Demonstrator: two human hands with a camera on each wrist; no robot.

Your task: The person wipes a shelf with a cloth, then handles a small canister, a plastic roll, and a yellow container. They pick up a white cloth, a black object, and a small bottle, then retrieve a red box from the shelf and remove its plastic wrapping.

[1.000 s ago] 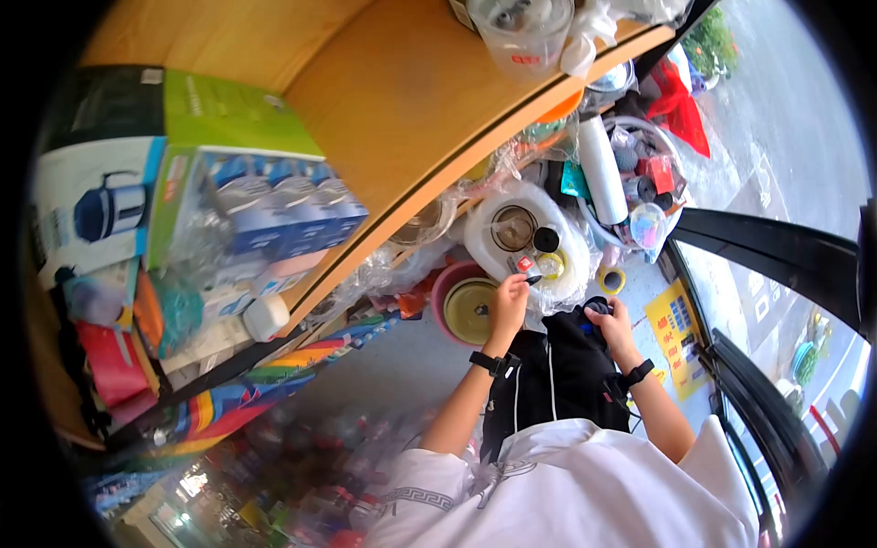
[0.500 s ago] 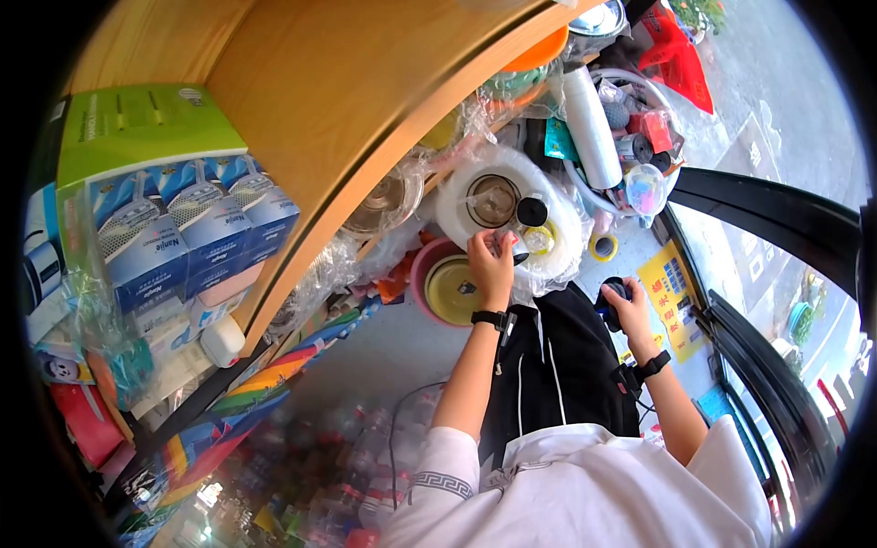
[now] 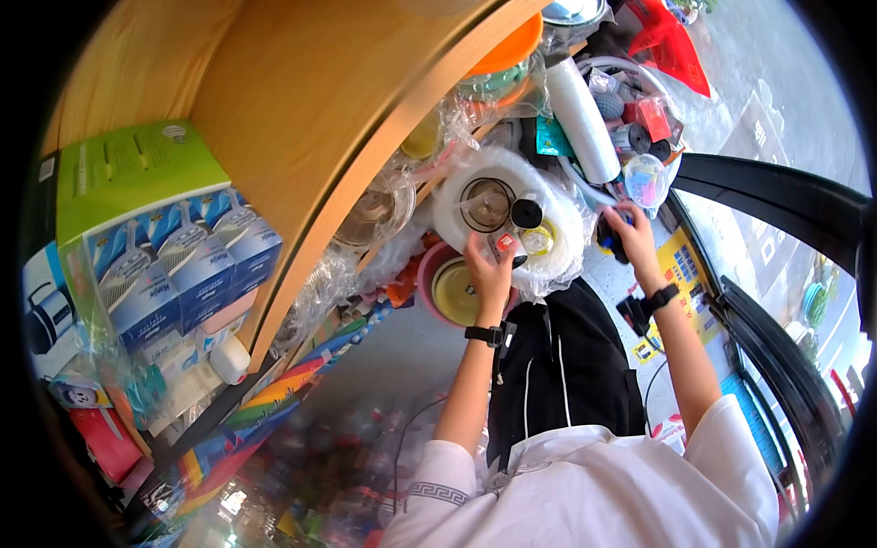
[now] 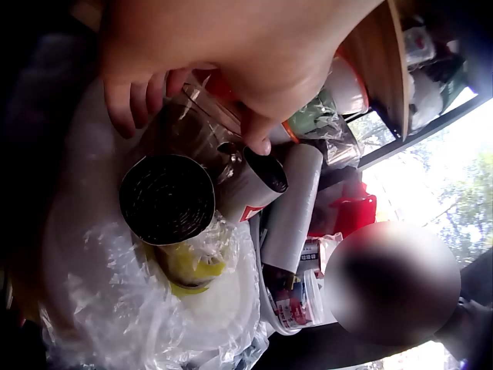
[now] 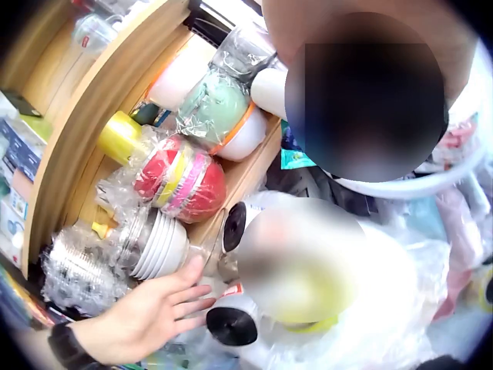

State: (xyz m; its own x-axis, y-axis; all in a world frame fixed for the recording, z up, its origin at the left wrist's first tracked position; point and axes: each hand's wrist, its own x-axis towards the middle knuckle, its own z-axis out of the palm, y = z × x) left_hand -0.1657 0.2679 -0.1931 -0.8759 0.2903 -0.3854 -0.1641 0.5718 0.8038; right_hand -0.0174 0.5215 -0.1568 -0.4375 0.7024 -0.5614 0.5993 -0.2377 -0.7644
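Note:
My left hand (image 3: pixel 491 281) is beside a small white roll with a red label (image 3: pixel 505 243), standing on a large plastic-wrapped roll (image 3: pixel 562 251). In the left wrist view the thumb of the left hand (image 4: pixel 239 54) touches or nearly touches the labelled roll's (image 4: pixel 245 191) dark end; the fingers lie apart from it. The right wrist view shows the left hand (image 5: pixel 150 317) with fingers extended. A black-ended roll (image 3: pixel 527 214) and a yellow-edged tape roll (image 3: pixel 537 239) are close by. My right hand (image 3: pixel 639 245) grips a dark, partly blue object (image 3: pixel 611 236), blurred in the right wrist view.
A wooden shelf (image 3: pixel 301 137) with boxes (image 3: pixel 183 265) runs along the left. Behind the rolls is a filled white basket (image 3: pixel 582 183) with a long white roll (image 3: pixel 583 119). A pink basin (image 3: pixel 427 290) is below the left hand; a black frame bar (image 3: pixel 776 178) crosses the right.
The labelled roll, pinched in my left hand before, now stands among the other rolls, and the fingers have spread. My right hand has moved forward toward the basket, carrying the dark object.

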